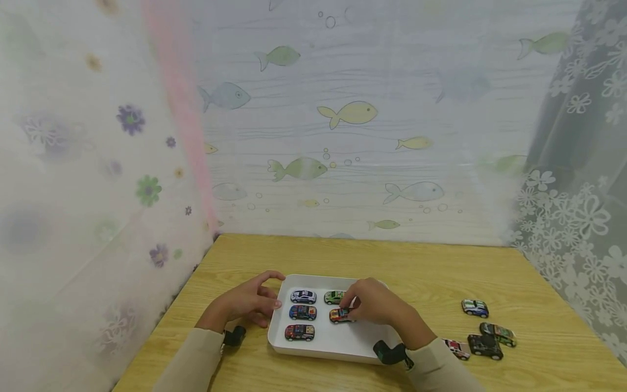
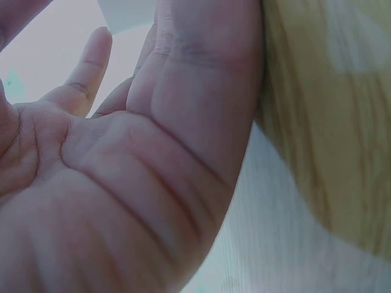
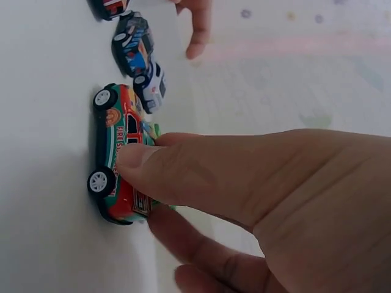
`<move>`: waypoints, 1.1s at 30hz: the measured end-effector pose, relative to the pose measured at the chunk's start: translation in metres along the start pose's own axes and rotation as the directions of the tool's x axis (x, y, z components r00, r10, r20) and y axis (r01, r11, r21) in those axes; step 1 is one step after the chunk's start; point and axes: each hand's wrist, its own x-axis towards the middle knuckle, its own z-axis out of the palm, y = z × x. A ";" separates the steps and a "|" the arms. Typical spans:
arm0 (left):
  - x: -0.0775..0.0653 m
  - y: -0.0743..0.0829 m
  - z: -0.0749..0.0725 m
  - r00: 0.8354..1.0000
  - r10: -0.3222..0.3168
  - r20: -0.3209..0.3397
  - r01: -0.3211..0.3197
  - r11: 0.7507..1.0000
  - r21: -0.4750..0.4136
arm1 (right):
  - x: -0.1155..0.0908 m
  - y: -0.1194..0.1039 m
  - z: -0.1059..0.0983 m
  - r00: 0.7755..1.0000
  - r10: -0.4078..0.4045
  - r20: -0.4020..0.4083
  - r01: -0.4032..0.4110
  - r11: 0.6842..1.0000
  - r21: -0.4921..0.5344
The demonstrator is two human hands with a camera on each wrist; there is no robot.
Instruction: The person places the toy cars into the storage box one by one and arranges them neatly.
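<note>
My right hand (image 1: pixel 379 305) pinches a red and green toy car (image 3: pixel 116 131) between thumb and fingers, its wheels at the floor of a white tray (image 1: pixel 338 345). Just behind it sits a green toy car (image 1: pixel 333 296), partly covered by my fingers. In the tray's left part stand a white toy car (image 1: pixel 303 296), a blue one (image 1: pixel 302 312) and a dark red one (image 1: pixel 300 332), in a column. My left hand (image 1: pixel 245 302) rests at the tray's left edge, fingers loosely bent, thumb touching the rim. The left wrist view shows mostly its palm (image 2: pixel 116 183).
Right of the tray, several toy cars lie on the wooden table (image 1: pixel 431 272): a white and blue one (image 1: pixel 475 308), a green one (image 1: pixel 498 333), a black one (image 1: pixel 485 346) and a white and red one (image 1: pixel 458 348) partly behind my right sleeve. Patterned curtains (image 1: pixel 303 136) surround the table.
</note>
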 end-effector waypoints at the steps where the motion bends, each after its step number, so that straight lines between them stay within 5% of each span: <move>1: 0.000 0.000 0.000 1.000 -0.002 -0.001 0.002 1.000 0.000 | 0.000 0.000 0.000 1.000 0.010 0.000 -0.010 1.000 0.007; 9: -0.001 0.002 0.001 1.000 -0.005 -0.007 0.005 1.000 0.006 | -0.001 -0.001 0.000 0.999 0.036 0.027 -0.038 0.996 0.084; 33: -0.001 0.000 0.002 1.000 -0.001 -0.004 0.001 1.000 -0.005 | -0.002 -0.001 -0.001 0.998 0.048 0.028 -0.048 0.999 0.014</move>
